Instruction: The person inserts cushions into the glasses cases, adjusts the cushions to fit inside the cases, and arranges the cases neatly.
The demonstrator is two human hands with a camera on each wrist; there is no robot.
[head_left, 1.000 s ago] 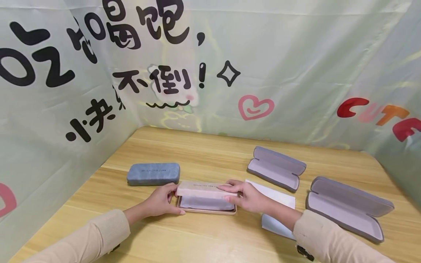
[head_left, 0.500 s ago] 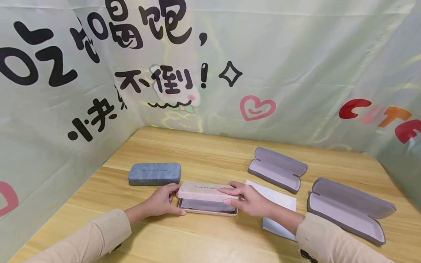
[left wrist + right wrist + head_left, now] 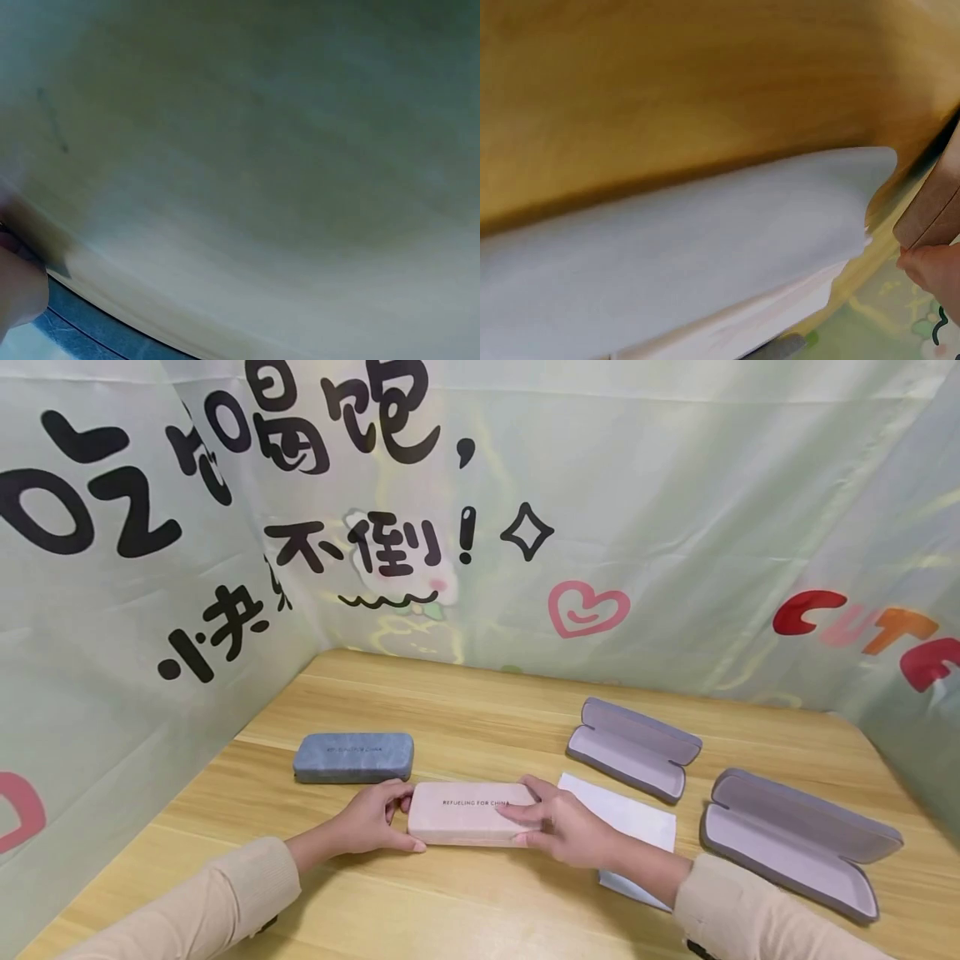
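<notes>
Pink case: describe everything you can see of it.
The pink case is a long, rounded box, smooth and perhaps leather-like, with "REFUELING FOR CHINA" in dark letters on its lid. It is closed; a thin seam shows in the right wrist view. It lies flat on the table, nearer the person than the blue case. The left hand grips its left end, the right hand its right, one finger on the lid.
</notes>
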